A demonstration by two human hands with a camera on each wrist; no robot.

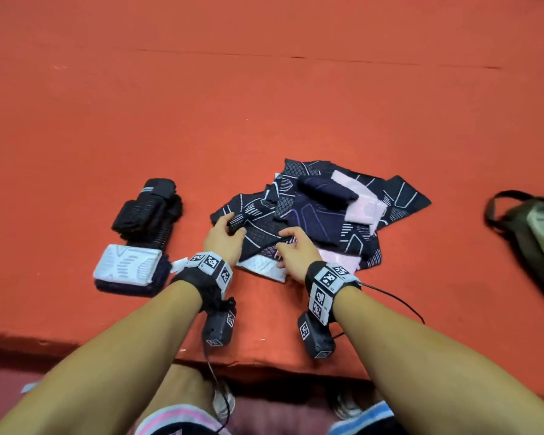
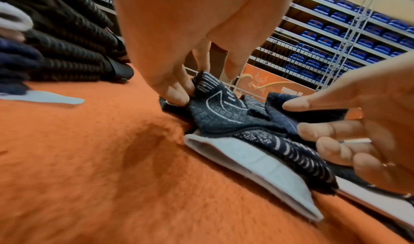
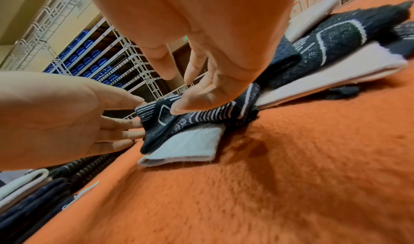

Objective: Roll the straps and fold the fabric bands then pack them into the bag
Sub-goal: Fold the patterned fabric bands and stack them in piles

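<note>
I see my left hand (image 1: 222, 238) pinching the left corner of a navy band (image 1: 258, 233) between thumb and fingers (image 2: 177, 92), lifting that corner a little off the orange desk (image 1: 264, 105). My right hand (image 1: 296, 251) rests on the same band's near right edge; the thumb (image 3: 197, 97) presses the patterned cloth and the other fingers hang loosely spread, gripping nothing. The band lies at the near left of a loose pile (image 1: 327, 211) of navy and pink bands in the middle of the desk, and it overlaps a white band (image 1: 261, 266) lying flat under it, whose near end sticks out toward me. To the left, well apart from the pile, a stack of black rolled straps (image 1: 148, 208) sits on the desk, and just in front of it a folded white band (image 1: 128, 265) lies on top of folded navy ones. The bag (image 1: 534, 227) sits at the far right edge, dark with a loop handle, well apart from the pile.
</note>
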